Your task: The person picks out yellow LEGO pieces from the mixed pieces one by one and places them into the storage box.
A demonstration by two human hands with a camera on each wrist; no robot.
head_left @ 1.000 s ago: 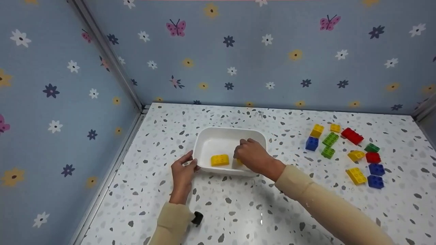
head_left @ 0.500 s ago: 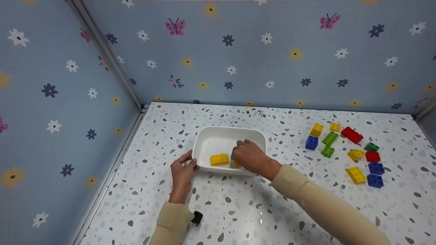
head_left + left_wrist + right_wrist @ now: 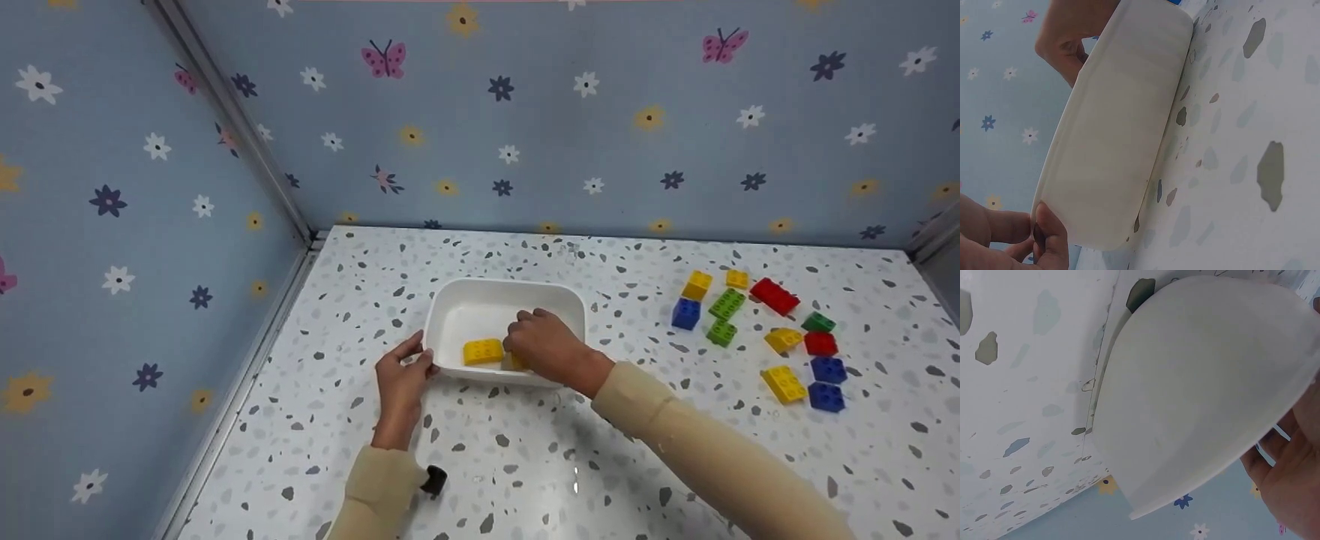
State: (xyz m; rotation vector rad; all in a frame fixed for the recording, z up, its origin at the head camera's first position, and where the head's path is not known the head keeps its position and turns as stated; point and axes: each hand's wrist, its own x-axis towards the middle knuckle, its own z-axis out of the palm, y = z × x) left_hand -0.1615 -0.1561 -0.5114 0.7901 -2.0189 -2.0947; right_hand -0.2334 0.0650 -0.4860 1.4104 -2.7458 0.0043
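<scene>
A white plastic tub (image 3: 461,298) stands on the speckled table. My left hand (image 3: 401,379) pinches its rim at the near left corner; in the left wrist view the thumb lies outside the wall and the fingers (image 3: 1012,226) at the rim. Inside the tub a yellow toy brick (image 3: 482,351) lies by the near wall. My right hand (image 3: 546,345) reaches into the tub with fingers curled around another yellow brick (image 3: 517,361), mostly hidden under the hand, close beside the first. In the right wrist view the tub's wall (image 3: 1196,382) hides the fingertips.
To the right lie loose bricks: red (image 3: 775,296), blue (image 3: 686,313), light green (image 3: 727,304), dark green (image 3: 818,322) and yellow (image 3: 784,384). A flowered wall (image 3: 547,135) rises behind the table, another (image 3: 135,300) on the left.
My right hand has shifted slightly left inside the tub, bringing its yellow brick up close to the other one. The left hand keeps its grip on the rim.
</scene>
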